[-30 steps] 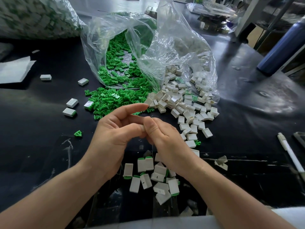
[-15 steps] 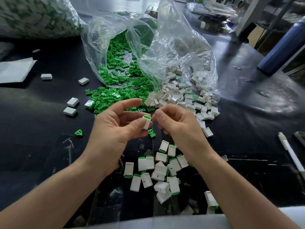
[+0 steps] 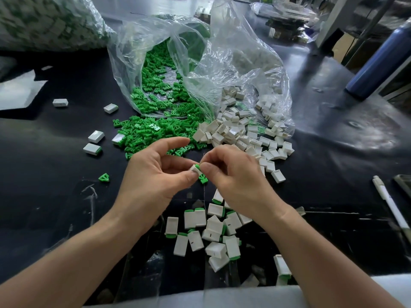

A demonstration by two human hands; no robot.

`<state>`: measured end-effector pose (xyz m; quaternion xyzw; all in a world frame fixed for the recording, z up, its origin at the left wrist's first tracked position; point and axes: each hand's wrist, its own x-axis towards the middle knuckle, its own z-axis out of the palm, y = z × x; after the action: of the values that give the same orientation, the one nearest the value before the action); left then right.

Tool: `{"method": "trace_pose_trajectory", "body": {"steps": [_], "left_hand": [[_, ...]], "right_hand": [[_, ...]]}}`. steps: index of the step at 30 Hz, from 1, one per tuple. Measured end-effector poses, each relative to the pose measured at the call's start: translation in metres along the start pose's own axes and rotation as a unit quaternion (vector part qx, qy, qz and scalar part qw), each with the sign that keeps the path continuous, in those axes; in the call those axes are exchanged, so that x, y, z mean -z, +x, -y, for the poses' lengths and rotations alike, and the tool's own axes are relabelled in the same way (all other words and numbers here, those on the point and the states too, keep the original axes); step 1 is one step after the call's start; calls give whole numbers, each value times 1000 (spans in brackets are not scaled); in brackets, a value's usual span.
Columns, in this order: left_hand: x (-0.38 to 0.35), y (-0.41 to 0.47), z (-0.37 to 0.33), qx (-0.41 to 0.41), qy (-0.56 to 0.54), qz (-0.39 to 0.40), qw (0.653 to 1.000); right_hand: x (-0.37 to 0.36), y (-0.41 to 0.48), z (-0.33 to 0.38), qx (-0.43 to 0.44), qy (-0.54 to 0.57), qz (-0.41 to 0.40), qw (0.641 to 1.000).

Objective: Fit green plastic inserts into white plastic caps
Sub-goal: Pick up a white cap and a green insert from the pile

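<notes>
A white cap (image 3: 194, 170) with a green insert (image 3: 197, 167) at its mouth, pinched between both hands over the desk (image 3: 55, 196).

The white cap is a small boxy shell, tilted, in the left hand (image 3: 153, 174). The green insert shows at its upper end, under the right hand (image 3: 235, 174); its depth is hard to tell. Loose green inserts (image 3: 155, 130), small and fan-shaped, lie heaped beyond the hands, with loose white caps (image 3: 240, 132) heaped just to their right. Assembled caps (image 3: 213, 232) with green ends lie jumbled near the wrists.

Factory workbench: bulk bagged parts (image 3: 169, 92)
</notes>
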<state>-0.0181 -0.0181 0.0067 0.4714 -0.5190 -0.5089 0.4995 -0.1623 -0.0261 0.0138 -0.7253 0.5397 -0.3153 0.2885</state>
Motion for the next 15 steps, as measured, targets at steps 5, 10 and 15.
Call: {"method": "trace_pose_trajectory", "body": {"steps": [5, 10, 15], "left_hand": [[0, 1, -2, 2, 9, 2, 1000], [-1, 2, -1, 8, 9, 5, 1000], [1, 1, -2, 15, 23, 3, 1000]], "right_hand": [[-3, -2, 1, -15, -36, 26, 999], [0, -2, 1, -29, -29, 40, 998], [0, 0, -1, -33, -3, 28, 999]]}}
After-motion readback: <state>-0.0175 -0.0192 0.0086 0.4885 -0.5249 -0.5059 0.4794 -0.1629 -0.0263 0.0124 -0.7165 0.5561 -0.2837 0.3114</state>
